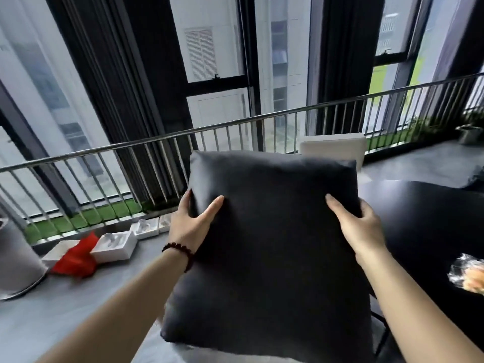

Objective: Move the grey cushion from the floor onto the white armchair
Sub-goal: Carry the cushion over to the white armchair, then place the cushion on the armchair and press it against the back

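Head view, the only feed I have. I see the grey cushion (272, 247) held up in the air in front of the camera, clear of the floor (78, 318), roughly upright with its top edge tilted away. It fills the middle of the picture.

The left hand (192, 222) grips the cushion's left edge: the thumb lies across the near face, and the fingers wrap round behind, so I cannot see them fully. A dark beaded bracelet (180, 254) sits on that wrist. The right hand (360, 224) grips the right edge in the same way, thumb on the near face and fingers curled over the side. Both hands are closed on the fabric, which dents under the thumbs.

Behind the cushion's top right corner I note the back of the white armchair (334, 149); only that upper part shows, and the cushion is not on it.

To the right stands a black table (429, 226) with a clear wrapped packet (468, 276) near its edge. On the floor to the left lie a red cloth (77, 259) and white boxes (116, 244), just beside a metal railing (157, 142). A potted plant (471, 129) stands at far right.
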A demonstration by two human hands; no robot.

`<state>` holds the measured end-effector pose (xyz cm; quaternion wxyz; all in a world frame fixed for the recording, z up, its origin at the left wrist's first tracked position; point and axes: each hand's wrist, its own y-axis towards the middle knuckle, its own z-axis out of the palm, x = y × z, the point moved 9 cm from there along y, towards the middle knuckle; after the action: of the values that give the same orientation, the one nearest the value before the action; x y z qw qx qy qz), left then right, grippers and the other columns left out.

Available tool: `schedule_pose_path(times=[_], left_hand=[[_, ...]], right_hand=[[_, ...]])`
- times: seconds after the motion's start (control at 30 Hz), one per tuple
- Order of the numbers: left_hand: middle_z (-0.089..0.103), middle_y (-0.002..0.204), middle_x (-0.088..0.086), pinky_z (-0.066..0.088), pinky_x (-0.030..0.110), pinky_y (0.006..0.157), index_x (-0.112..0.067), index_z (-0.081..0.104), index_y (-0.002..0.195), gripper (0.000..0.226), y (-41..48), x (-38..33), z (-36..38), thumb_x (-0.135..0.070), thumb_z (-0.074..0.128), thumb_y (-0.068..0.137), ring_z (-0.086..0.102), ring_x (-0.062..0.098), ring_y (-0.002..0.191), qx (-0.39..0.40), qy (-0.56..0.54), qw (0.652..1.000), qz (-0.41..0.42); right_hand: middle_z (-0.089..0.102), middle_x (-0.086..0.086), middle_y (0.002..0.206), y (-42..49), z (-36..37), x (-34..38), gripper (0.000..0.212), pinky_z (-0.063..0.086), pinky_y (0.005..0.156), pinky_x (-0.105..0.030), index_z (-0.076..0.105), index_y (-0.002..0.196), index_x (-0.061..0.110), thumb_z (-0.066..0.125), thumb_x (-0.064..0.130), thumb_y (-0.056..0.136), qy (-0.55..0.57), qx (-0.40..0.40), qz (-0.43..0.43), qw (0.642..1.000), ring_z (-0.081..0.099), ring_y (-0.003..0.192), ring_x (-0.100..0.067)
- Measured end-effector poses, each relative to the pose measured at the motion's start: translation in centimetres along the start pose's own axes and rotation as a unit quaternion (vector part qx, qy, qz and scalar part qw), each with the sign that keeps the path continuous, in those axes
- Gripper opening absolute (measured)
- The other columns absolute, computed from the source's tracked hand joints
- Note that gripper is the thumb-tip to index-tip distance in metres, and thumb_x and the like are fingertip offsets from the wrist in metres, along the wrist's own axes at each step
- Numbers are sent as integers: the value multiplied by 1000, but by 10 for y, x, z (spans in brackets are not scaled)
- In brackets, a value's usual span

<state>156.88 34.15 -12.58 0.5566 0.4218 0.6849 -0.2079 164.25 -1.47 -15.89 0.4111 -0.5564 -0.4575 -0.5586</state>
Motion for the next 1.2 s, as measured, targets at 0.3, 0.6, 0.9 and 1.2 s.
schedule_pose_path(times=[0.3, 0.6, 0.9, 1.2], left_hand=[[45, 116, -28, 31, 19, 86, -43, 36, 135, 106, 135, 59, 65, -86, 60, 42, 44, -2, 105, 45, 31, 998, -39], [44, 98, -43, 30, 9, 79, -52, 44, 124, 84, 227, 151, 124, -82, 62, 47, 45, -10, 98, 52, 62, 992, -97], [45, 141, -12, 35, 32, 100, -36, 34, 139, 93, 276, 254, 197, -74, 61, 59, 46, 15, 122, 131, 83, 972, -174], [40, 145, -10, 30, 28, 103, -38, 27, 143, 107, 293, 385, 282, -79, 62, 50, 41, 16, 129, 169, 101, 950, -242]], right_hand=[[67, 9, 104, 101, 62, -42, 60, 54, 87, -39, 64, 116, 27, 69, 61, 68, -48, -42, 55, 996, 63, 98, -17], [69, 10, 105, 206, 140, -130, 58, 55, 82, -35, 65, 115, 29, 71, 60, 66, -61, -5, 115, 991, 64, 96, -13], [70, 13, 103, 264, 180, -244, 60, 56, 84, -38, 66, 112, 32, 73, 62, 61, -84, 0, 201, 976, 67, 94, -13], [65, 22, 93, 294, 180, -389, 33, 46, 60, -21, 63, 88, 38, 72, 59, 65, -114, -16, 286, 951, 62, 84, -3]])
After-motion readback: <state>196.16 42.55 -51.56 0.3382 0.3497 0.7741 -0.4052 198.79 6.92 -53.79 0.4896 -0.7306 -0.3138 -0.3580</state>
